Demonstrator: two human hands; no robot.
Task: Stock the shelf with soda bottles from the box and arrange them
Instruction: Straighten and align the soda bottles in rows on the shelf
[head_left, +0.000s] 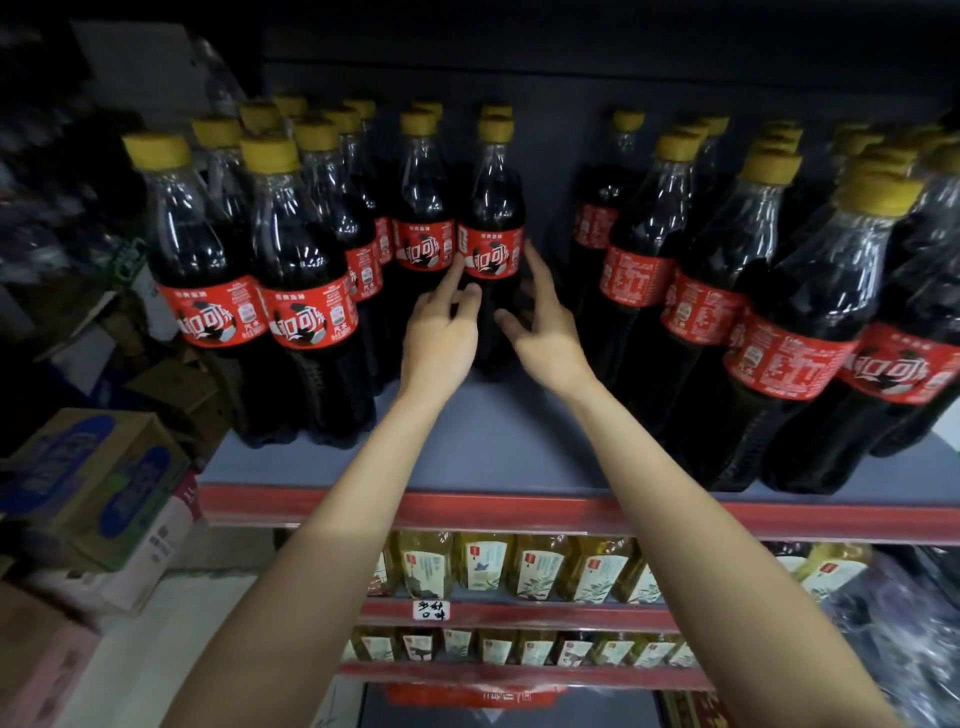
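Observation:
Dark cola bottles with yellow caps and red labels stand on the grey shelf (467, 447). One bottle (491, 208) stands upright in the middle, toward the back. My left hand (441, 332) touches its left side with fingertips at the label. My right hand (543, 322) sits on its right side, fingers spread and loosely on the bottle. Neither hand closes fully around it. A group of bottles (291, 270) stands to the left. Another group (769, 312) fills the right side.
A gap of bare shelf lies between the middle bottle and the right group. The shelf has a red front edge (519, 512). Yellow oil bottles (535, 566) fill the lower shelves. Cardboard boxes (93, 483) are stacked at the left.

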